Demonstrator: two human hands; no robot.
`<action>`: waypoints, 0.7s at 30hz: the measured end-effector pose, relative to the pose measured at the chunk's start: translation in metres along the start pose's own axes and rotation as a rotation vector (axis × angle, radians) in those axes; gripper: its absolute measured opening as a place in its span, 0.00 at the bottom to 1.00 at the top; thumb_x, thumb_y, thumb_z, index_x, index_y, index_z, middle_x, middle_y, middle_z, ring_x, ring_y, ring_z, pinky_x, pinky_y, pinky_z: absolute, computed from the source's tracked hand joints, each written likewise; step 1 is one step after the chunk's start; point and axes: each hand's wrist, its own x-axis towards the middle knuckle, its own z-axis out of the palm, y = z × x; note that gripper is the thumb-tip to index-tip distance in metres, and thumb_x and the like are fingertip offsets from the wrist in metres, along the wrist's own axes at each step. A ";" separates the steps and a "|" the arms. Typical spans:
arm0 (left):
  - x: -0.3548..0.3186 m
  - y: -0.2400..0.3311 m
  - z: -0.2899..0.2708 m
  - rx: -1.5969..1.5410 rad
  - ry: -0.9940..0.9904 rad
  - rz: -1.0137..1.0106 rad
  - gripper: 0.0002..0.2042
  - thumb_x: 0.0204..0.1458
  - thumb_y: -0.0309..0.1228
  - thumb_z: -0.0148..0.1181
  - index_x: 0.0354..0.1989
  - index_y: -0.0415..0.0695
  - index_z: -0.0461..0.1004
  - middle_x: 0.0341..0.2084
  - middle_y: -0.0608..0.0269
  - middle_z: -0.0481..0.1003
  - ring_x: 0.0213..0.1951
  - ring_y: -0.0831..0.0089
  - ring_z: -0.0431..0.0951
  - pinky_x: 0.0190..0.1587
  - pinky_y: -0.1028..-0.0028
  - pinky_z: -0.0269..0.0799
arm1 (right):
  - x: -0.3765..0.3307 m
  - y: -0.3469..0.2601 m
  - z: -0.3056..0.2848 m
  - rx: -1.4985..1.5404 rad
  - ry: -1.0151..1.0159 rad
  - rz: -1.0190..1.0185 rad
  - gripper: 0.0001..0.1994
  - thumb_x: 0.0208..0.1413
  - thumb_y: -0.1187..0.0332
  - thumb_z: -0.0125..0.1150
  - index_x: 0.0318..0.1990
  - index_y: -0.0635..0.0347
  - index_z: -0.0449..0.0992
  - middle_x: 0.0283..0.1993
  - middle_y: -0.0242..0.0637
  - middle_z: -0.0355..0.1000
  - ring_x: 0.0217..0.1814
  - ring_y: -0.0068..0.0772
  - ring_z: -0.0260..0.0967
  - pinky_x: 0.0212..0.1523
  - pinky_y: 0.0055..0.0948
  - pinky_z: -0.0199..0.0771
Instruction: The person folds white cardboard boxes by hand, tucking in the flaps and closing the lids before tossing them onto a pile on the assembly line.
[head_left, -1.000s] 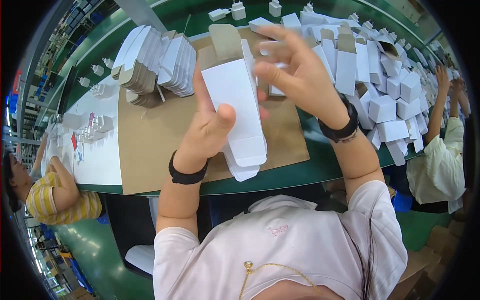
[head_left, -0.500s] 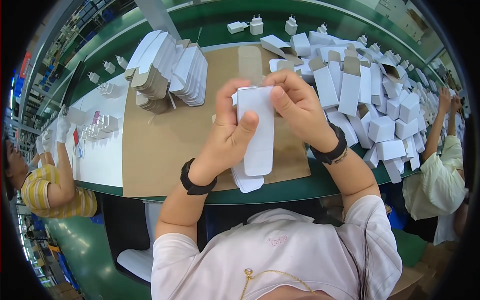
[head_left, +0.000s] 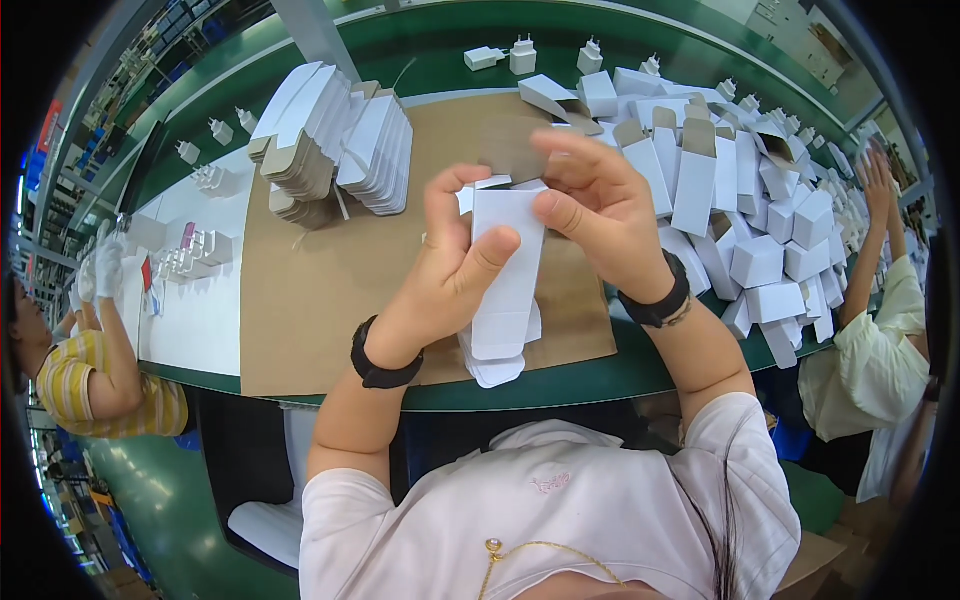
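A slim white cardboard box (head_left: 505, 275) is in my left hand (head_left: 430, 265), thumb across its front and fingers behind. At its far end stands an end flap (head_left: 512, 145) showing its greyish-brown inner side, slightly blurred. My right hand (head_left: 595, 215) has its thumb against the box's upper right edge. Its fingers are curled by the flap, the index finger blurred. Beneath the box, flat white box blanks (head_left: 495, 372) lie on the brown cardboard sheet (head_left: 330, 330), mostly covered by it.
Stacks of flat white blanks (head_left: 375, 150) stand at the back left. A heap of folded white boxes (head_left: 765, 260) fills the right side. Several white plug chargers (head_left: 522, 55) line the green table's far edge. One person (head_left: 105, 380) works at left, another (head_left: 865, 350) at right.
The flap at the box's far end has shifted, and my right fingers have lifted and straightened somewhat. The box's near end has dropped slightly toward me. The right-hand co-worker's hands have moved up.
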 end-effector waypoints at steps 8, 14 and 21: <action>0.001 0.000 0.003 0.005 -0.045 0.083 0.31 0.54 0.41 0.51 0.57 0.51 0.37 0.43 0.51 0.67 0.38 0.66 0.73 0.39 0.70 0.71 | 0.003 0.003 -0.001 -0.103 -0.062 -0.292 0.23 0.49 0.72 0.61 0.53 0.66 0.65 0.49 0.46 0.69 0.49 0.32 0.68 0.47 0.27 0.70; 0.003 -0.002 0.001 0.059 -0.122 0.149 0.33 0.53 0.42 0.52 0.59 0.54 0.35 0.48 0.48 0.62 0.39 0.60 0.74 0.37 0.63 0.75 | 0.006 -0.012 -0.018 -0.098 -0.180 -0.120 0.16 0.50 0.69 0.61 0.47 0.64 0.73 0.38 0.35 0.73 0.29 0.20 0.68 0.32 0.19 0.71; 0.001 0.001 -0.002 -0.004 -0.153 0.181 0.36 0.48 0.38 0.60 0.57 0.54 0.38 0.51 0.47 0.60 0.42 0.57 0.73 0.42 0.60 0.73 | 0.002 -0.013 -0.013 -0.245 -0.161 -0.190 0.22 0.47 0.76 0.60 0.52 0.69 0.66 0.47 0.44 0.70 0.43 0.26 0.69 0.43 0.25 0.72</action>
